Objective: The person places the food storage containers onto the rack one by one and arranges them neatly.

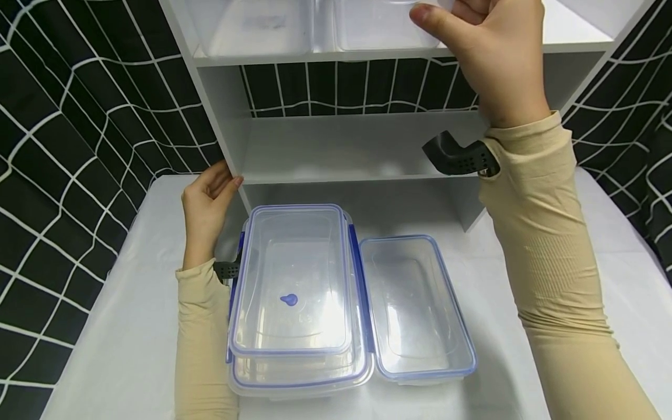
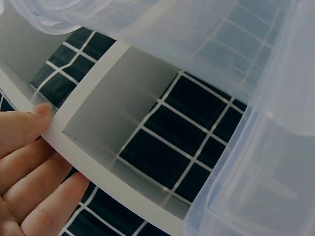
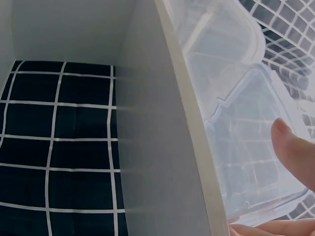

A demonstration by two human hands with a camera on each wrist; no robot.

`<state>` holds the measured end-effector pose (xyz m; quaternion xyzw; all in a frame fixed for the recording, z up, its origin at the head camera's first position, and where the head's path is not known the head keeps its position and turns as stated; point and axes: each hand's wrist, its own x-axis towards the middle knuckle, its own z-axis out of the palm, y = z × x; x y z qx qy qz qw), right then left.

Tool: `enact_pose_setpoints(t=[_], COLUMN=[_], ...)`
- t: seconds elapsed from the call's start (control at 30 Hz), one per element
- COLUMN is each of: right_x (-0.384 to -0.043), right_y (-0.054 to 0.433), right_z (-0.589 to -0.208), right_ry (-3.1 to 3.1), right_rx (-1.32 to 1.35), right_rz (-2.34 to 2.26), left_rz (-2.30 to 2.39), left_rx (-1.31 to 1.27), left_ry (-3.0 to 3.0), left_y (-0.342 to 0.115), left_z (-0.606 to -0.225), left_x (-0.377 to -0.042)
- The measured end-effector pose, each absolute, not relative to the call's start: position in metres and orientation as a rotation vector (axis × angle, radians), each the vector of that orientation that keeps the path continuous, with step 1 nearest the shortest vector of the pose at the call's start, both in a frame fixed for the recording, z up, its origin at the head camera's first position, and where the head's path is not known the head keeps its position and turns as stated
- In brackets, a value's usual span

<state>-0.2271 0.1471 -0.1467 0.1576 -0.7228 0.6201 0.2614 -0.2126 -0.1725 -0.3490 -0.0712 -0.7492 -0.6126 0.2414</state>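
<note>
My right hand [image 1: 493, 58] is up at the top board of a white shelf unit, gripping a clear plastic container [image 1: 385, 26] by its right end. The right wrist view shows the thumb [image 3: 290, 147] against the container's clear wall and fingertips low beside the board's edge. Left of it on the same board stands another clear container [image 1: 257, 26]. My left hand [image 1: 207, 204] holds the unit's left side panel [image 1: 210, 111], thumb at the front edge and fingers on the outer side. Both container tops lie beyond the head view.
On the white cloth [image 1: 131, 326] below stand a clear blue-rimmed container [image 1: 304, 251] stacked on a larger one [image 1: 299, 376], and a third container [image 1: 415, 303] to their right. The unit's middle board [image 1: 357, 146] lies behind them. Black, white-gridded fabric [image 1: 68, 175] surrounds everything.
</note>
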Motion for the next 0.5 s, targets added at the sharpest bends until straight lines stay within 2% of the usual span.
enact_pose_setpoints(t=[0.5], right_x=[-0.2227], right_y=[0.155], right_z=[-0.1505], right_ry=[-1.97], right_rx=[0.387], right_rz=[1.616], left_rz=[-1.68], left_rx=[-0.201], left_ry=[-2.049], left_y=[-0.1702], left_z=[-0.3475], left_x=[-0.2098])
